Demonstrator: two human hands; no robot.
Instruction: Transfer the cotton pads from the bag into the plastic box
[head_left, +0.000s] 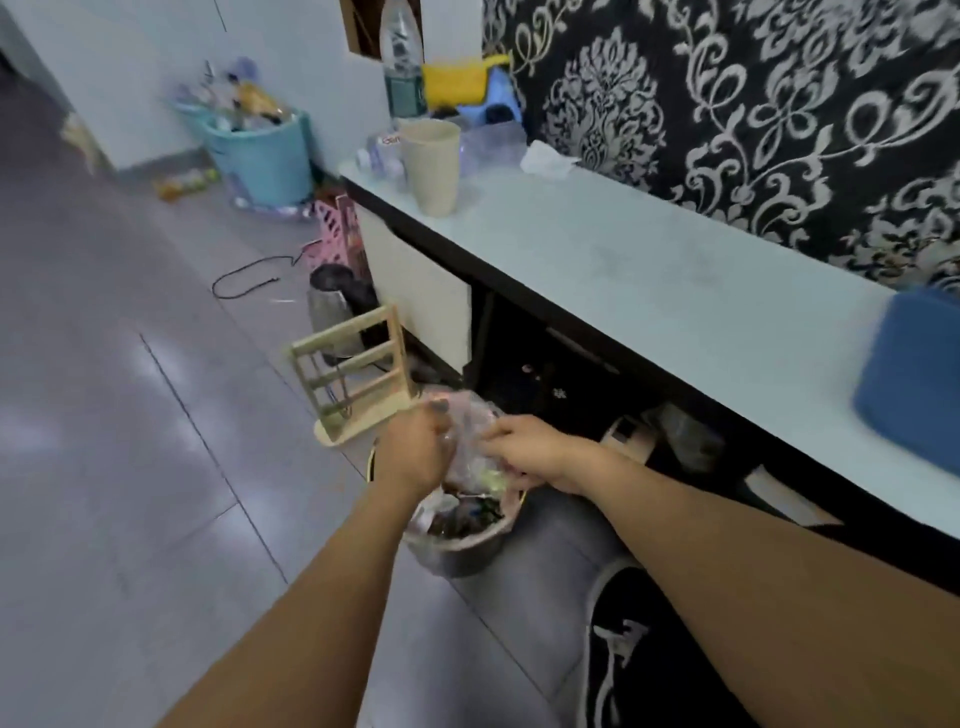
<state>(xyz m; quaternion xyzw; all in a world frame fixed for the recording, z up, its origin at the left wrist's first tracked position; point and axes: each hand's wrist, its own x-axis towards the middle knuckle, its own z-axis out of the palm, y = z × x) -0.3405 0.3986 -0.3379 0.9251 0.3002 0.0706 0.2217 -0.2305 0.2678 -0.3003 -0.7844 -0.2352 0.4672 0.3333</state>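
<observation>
Hands crumpling an empty-looking bag over the bin.

Left hand (415, 447) and right hand (530, 449) both grip the clear plastic bag (470, 436), crushed between them above the waste bin (457, 540) on the floor. No pads show inside, so the transfer seems done; the plastic box (493, 143) sits well apart on the counter (649, 270).

On the desk (649, 270) in front of me, a beige cup (430, 165) stands near the far left corner. A crumpled tissue (546, 159) lies at the back edge. A blue box (914, 384) sits at the right end. A tall bottle (402, 67) stands behind the cup. A teal bin (262, 156) sits on the floor (130, 415).
</observation>
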